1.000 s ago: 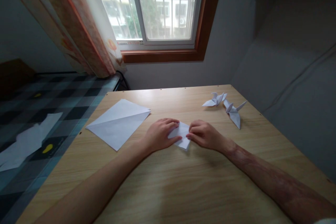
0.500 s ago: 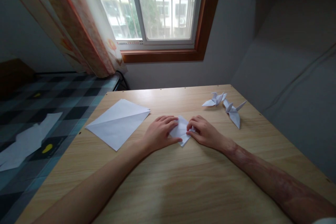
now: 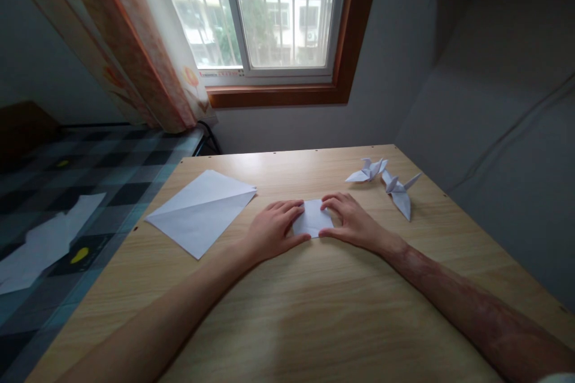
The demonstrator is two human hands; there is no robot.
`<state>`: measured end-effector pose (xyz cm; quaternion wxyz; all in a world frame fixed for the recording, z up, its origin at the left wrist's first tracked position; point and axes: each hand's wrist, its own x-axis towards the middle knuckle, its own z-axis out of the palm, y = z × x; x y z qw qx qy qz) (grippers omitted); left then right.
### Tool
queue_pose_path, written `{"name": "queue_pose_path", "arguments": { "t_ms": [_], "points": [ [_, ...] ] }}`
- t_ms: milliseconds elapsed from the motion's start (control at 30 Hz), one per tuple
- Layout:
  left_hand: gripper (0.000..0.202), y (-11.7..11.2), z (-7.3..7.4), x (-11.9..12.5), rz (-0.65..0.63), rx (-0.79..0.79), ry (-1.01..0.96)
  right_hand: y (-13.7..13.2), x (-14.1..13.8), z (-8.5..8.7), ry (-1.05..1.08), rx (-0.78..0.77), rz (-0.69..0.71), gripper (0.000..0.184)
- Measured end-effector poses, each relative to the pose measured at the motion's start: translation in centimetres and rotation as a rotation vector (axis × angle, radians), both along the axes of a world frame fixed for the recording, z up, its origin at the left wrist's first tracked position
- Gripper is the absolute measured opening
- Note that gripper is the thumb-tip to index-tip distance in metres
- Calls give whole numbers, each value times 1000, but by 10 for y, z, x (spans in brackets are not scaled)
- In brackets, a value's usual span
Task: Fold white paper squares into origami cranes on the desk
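Note:
A small folded square of white paper (image 3: 313, 219) lies flat on the table between my two hands. My left hand (image 3: 278, 227) grips its left side, with the fingers at the far corner and the thumb along the near edge. On the opposite side, my right hand (image 3: 353, 221) holds the far right corner with its fingers and the near right corner with its thumb. Two finished white paper cranes, one farther back (image 3: 367, 170) and one nearer (image 3: 399, 190), stand beyond my right hand.
Larger white paper sheets (image 3: 202, 212) with a crease lie left of my hands on the wooden table (image 3: 287, 311). A checked bed (image 3: 135, 158) with torn white paper (image 3: 49, 245) on it adjoins the table's left side. Behind are a window (image 3: 287, 12) and a curtain (image 3: 135, 42).
The folded paper has turned from a diamond position to a square one facing me. My right hand's fingers have spread from a pinch at its right corner to its two right corners.

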<state>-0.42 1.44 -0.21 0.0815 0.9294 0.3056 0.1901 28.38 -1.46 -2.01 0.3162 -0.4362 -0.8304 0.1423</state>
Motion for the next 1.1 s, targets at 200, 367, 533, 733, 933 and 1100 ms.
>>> {"name": "queue_pose_path", "arguments": {
  "t_ms": [200,367,533,733,933,1100],
  "points": [
    [45,9,4,-5,-112,-12,56,1,-1,-9,-22,42,-65,66],
    [41,12,12,-7,-212,-61,88,0,-2,-9,-11,59,-102,78],
    [47,13,23,-14,-298,-132,119,0,-2,-7,-15,67,-136,61],
    [51,6,23,-11,-281,-182,116,1,-8,-10,135,21,-212,36],
    [17,3,0,1,-160,-133,-29,1,-11,-13,219,-60,-234,39],
    [22,5,-2,3,-106,-111,-30,1,-11,-15,135,-15,-289,41]
  ]
}}
